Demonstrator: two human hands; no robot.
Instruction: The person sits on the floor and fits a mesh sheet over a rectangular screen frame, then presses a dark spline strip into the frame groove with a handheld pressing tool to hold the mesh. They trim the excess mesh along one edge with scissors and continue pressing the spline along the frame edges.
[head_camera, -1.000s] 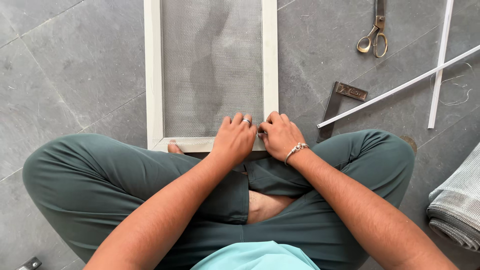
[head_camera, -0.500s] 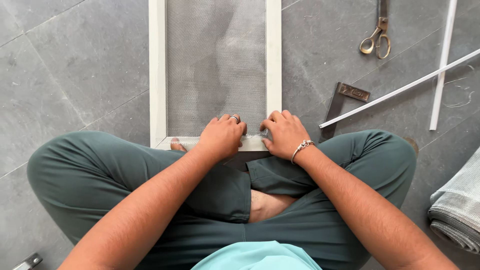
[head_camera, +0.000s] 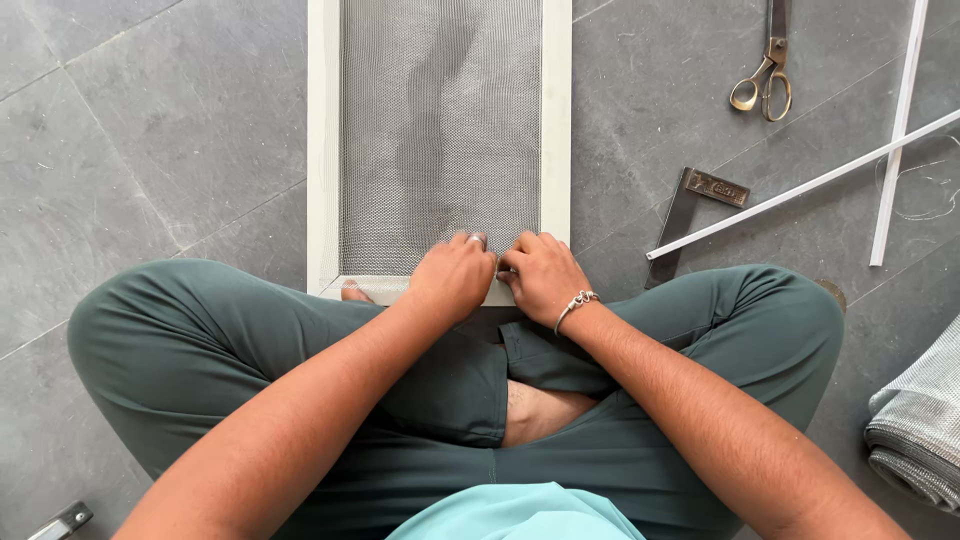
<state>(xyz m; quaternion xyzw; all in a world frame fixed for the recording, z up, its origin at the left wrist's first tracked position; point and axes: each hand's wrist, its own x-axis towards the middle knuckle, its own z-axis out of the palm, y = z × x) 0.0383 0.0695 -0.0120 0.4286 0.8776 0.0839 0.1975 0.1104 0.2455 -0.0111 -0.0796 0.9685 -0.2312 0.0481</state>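
Observation:
A white rectangular frame (head_camera: 323, 150) filled with grey mesh (head_camera: 440, 120) lies on the grey tiled floor in front of my crossed legs. Both hands rest on its near rail, side by side and touching. My left hand (head_camera: 452, 278) has its fingers curled over the mesh edge at the middle of the rail. My right hand (head_camera: 540, 278), with a silver bracelet on the wrist, is curled on the rail just to the right, fingertips meeting the left hand's. What lies under the fingers is hidden.
Scissors (head_camera: 765, 75) lie at the upper right. A metal try square (head_camera: 690, 215) and two long white strips (head_camera: 800, 185) lie right of the frame. Folded grey mesh (head_camera: 920, 430) sits at the right edge, and a small metal tool (head_camera: 60, 522) at the bottom left.
Half a second ago the hands were slightly apart on the rail; they have since closed together near its middle. The frame has not moved.

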